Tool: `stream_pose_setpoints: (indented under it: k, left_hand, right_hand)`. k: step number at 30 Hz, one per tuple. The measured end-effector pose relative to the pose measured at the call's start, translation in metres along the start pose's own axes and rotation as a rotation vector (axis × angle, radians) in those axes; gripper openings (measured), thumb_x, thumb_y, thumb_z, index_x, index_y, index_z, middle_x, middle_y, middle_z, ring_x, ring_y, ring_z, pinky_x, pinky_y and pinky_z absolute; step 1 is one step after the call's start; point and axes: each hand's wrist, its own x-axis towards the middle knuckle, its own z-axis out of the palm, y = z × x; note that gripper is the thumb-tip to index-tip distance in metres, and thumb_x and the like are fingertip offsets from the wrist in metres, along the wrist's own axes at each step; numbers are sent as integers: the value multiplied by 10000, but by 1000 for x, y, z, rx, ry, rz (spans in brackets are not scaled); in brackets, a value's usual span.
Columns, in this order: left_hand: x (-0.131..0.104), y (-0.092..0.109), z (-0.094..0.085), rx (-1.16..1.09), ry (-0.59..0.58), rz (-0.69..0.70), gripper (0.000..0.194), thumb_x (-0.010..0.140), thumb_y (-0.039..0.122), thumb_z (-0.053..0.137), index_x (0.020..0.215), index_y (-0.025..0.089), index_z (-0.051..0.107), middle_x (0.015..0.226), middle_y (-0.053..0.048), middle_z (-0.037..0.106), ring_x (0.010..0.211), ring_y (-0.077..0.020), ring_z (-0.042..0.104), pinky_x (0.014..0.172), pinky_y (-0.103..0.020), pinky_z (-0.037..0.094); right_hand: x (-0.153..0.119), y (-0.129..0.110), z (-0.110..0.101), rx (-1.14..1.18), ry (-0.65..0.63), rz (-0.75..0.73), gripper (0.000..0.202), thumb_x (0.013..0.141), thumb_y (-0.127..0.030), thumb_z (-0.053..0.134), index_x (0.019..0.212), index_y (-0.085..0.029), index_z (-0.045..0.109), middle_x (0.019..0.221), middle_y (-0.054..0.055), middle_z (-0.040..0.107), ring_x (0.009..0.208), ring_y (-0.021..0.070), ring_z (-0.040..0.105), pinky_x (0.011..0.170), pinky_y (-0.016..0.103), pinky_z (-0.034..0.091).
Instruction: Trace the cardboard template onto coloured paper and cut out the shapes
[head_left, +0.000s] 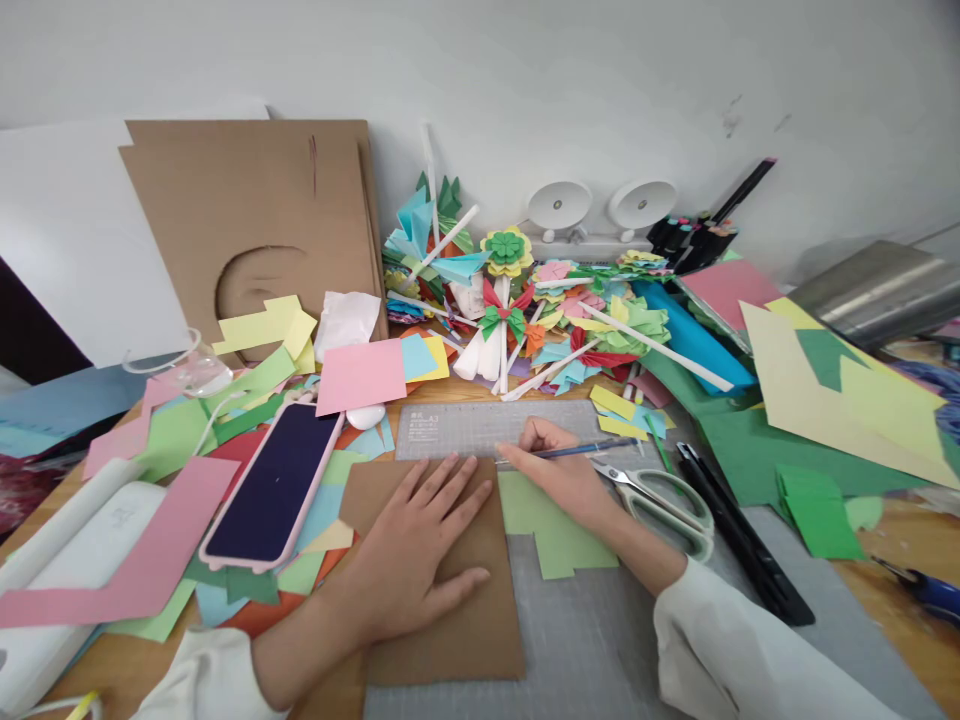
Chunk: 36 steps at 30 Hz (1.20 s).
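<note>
My left hand (412, 555) lies flat, fingers spread, on a brown cardboard sheet (480, 640). Near the sheet's upper right corner, my right hand (559, 475) is closed round a thin blue pen (581, 449), whose tip end is by the cardboard's edge. Light green paper (562, 545) lies partly under my right hand and wrist. Beneath all this is a grey cutting mat (577, 640). Scissors with pale green handles (667, 510) rest just right of my right hand, beside a black cutter-like tool (742, 540).
A phone (274, 490) lies on coloured paper scraps at the left. Folded paper flowers with white sticks (504, 320) are heaped behind the mat. Cardboard sheets (262, 200) lean on the wall. Green paper (817, 510) and a blue-handled tool (930, 595) are at the right.
</note>
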Motion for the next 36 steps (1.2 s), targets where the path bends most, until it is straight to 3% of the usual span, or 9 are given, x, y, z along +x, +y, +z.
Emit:
stream_pose_setpoints:
  k: [8, 14, 27, 36]
  left_hand:
    - [1, 0, -1, 10, -34, -15, 733, 913, 557, 440, 1527, 258, 174, 1600, -82, 149, 1457, -313, 171, 1167, -541, 162]
    - [2, 2, -2, 4, -12, -16, 733, 906, 555, 451, 1525, 272, 178, 1598, -78, 170, 1453, -314, 188, 1162, -542, 169]
    - [10, 13, -2, 76, -19, -90, 760, 787, 461, 575, 1464, 190, 361, 1552, -116, 308, 1411, -335, 269, 1157, -521, 173]
    - [11, 13, -1, 67, -1, -88, 782, 805, 523, 539, 1479, 183, 337, 1550, -110, 315, 1409, -339, 262, 1160, -513, 159]
  right_hand:
    - [1, 4, 6, -170, 54, -32, 278, 688, -249, 525, 559, -229, 279, 530, -72, 296, 530, 109, 300, 508, 242, 246]
    - [1, 5, 7, -206, 47, -61, 262, 690, -230, 501, 574, -228, 267, 544, -69, 287, 546, 111, 294, 515, 241, 237]
    - [0, 8, 9, -268, 55, -115, 266, 695, -193, 501, 586, -223, 260, 557, -71, 268, 544, 107, 277, 523, 253, 234]
    - [-6, 4, 10, -272, -41, -149, 268, 660, -174, 480, 553, -220, 239, 529, -73, 230, 515, 96, 232, 492, 254, 193]
